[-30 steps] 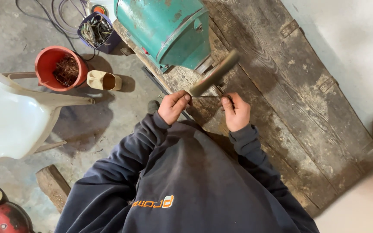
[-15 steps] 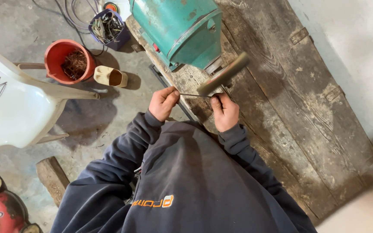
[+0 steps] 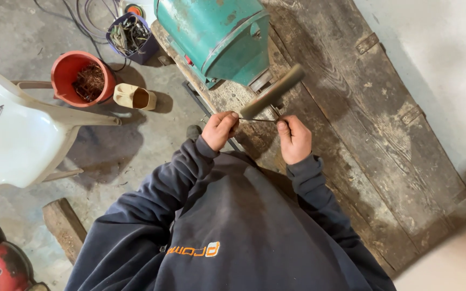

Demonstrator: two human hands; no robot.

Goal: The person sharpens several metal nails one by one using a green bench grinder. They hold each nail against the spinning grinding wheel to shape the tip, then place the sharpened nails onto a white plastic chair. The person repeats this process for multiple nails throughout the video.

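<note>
1. A thin metal rod (image 3: 258, 119) lies level between the two hands, its long axis running from the person's left to right, just under the near end of a cylindrical wooden handle (image 3: 272, 91) that slants up and away toward the right.
2. The left hand (image 3: 219, 129) is curled into a loose fist, thumb and fingers pinching the rod's left end; the right hand (image 3: 294, 138) is likewise closed, pinching the right end. Both hands sit about equally near the rod, each at one tip, and the handle's lower end comes down between them.
3. The rod is dark, slender and straight; whether it touches the handle cannot be told.
4. Behind the handle stands a teal painted metal machine housing (image 3: 217, 35), chipped and scuffed, on a worn plank bench (image 3: 351, 118) with rusty hinges.
5. On the concrete floor to the left are a red bucket (image 3: 63, 73) of rusty scraps, a small beige scoop-like tub (image 3: 134, 97) and a white plastic chair (image 3: 17, 134).
</note>
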